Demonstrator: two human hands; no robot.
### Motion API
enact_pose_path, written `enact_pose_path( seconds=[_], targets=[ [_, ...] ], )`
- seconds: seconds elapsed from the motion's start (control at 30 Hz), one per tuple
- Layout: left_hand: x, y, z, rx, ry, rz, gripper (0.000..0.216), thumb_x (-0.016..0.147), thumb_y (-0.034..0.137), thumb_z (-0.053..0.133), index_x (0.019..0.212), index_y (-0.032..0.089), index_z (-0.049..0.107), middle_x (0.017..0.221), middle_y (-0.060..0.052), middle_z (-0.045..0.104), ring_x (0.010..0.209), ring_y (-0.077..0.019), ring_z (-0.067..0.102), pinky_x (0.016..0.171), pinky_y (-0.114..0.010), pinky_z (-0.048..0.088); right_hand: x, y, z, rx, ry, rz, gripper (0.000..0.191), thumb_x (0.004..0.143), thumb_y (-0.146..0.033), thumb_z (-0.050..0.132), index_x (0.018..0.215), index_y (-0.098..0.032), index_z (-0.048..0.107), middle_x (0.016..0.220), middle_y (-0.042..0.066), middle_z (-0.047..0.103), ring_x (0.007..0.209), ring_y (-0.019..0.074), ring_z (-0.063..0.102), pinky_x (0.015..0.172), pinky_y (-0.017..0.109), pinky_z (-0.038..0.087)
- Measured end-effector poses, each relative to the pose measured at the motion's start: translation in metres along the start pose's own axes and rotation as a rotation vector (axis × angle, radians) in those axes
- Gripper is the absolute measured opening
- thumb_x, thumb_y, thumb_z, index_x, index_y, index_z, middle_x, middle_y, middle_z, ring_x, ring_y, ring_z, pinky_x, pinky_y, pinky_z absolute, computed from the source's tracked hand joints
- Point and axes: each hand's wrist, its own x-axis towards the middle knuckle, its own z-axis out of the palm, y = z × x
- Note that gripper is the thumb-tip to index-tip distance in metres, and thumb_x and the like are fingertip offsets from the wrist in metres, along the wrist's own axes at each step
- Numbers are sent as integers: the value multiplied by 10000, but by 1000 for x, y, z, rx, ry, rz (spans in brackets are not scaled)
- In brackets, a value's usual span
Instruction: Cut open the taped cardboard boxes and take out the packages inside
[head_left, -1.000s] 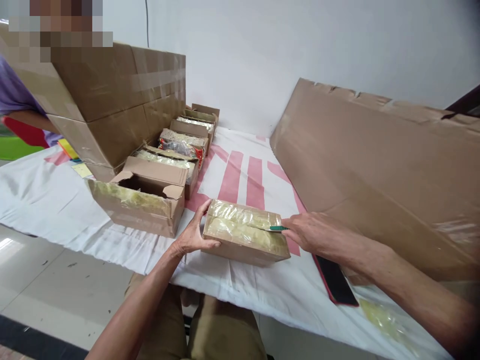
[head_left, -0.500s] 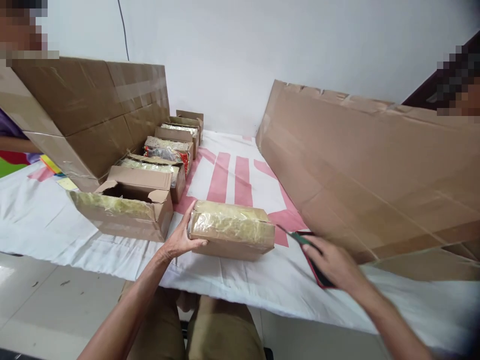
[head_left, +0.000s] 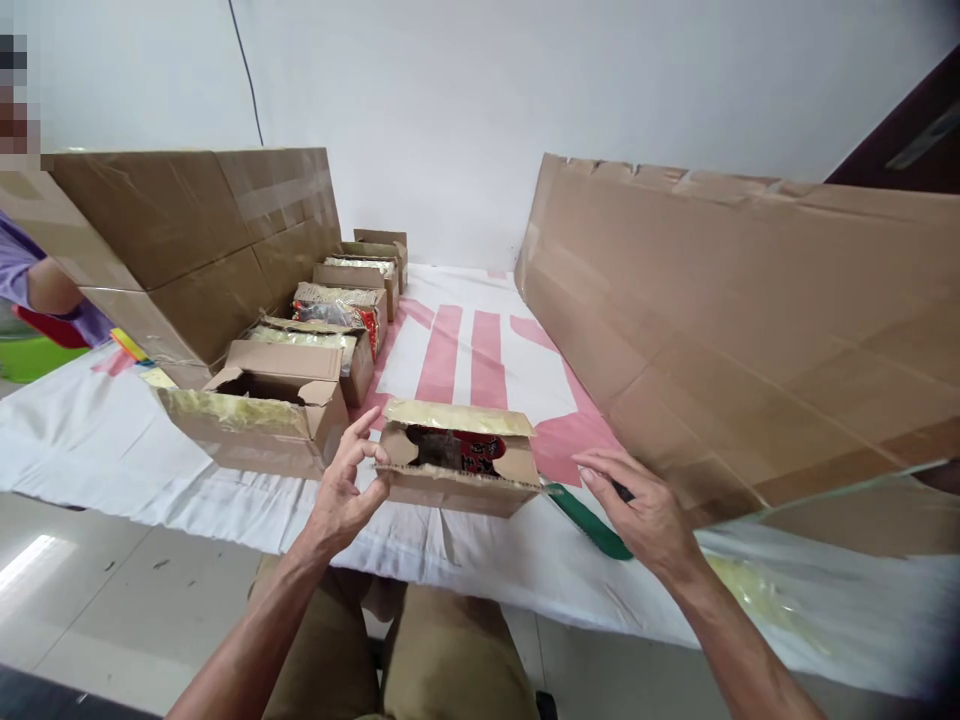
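A small cardboard box (head_left: 457, 494) stands in front of me at the table's edge, its top flaps parted along the taped seam. A red packet (head_left: 480, 452) with dark print shows inside. My left hand (head_left: 351, 485) is at the box's left end, fingers spread, thumb and fingertips against its edge. My right hand (head_left: 637, 505) hovers off the right end, fingers apart. Between it and the box, a green-handled knife (head_left: 589, 522) lies on the cloth. A small dark thing shows behind my right fingers; I cannot make out what it is.
An opened box (head_left: 255, 440) stands to the left, with several more boxes in a row behind it. Tall cardboard panels (head_left: 210, 220) (head_left: 750, 330) flank the table left and right. A pink-and-white cloth (head_left: 480, 350) covers it. Another person's arm (head_left: 56, 290) shows at far left.
The box's taped top has gone from closed to parted, showing its contents. My right hand has let go of the green-handled knife, which now lies beside the box.
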Motion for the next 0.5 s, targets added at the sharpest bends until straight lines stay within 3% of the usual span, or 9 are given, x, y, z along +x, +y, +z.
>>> enact_pose_path(
  seconds=[0.17, 0.33, 0.4, 0.5],
  targets=[
    [-8, 2, -3, -66, -36, -13, 87, 871, 268, 672, 821, 215, 624, 1636, -133, 419, 1524, -331, 399, 1210, -561, 371, 24, -43, -5, 147, -171, -163, 298, 1010, -375, 503, 960, -252, 770, 993, 68, 790, 969, 237, 736, 895, 395, 591],
    [-12, 5, -15, -181, -124, -20, 202, 887, 372, 717, 796, 205, 650, 1676, -114, 361, 1571, -355, 316, 1205, -535, 407, 46, -86, 6, 84, -535, -233, 379, 1031, -359, 431, 1197, -232, 746, 1253, 77, 764, 1189, 249, 694, 1051, 431, 542],
    [-18, 3, -20, -186, -131, -30, 208, 902, 382, 717, 807, 207, 657, 1677, -110, 362, 1570, -356, 318, 1215, -541, 395, 51, -98, 13, -33, -555, -273, 395, 1022, -318, 432, 1287, -199, 699, 1337, 102, 723, 1258, 265, 652, 1092, 458, 511],
    [-25, 0, -25, -217, -121, -32, 222, 920, 403, 710, 821, 209, 665, 1672, -107, 371, 1543, -352, 374, 1209, -541, 405, 62, -105, 28, -253, -446, -348, 416, 991, -269, 469, 1349, -143, 641, 1465, 163, 620, 1320, 319, 582, 1101, 520, 478]
  ],
)
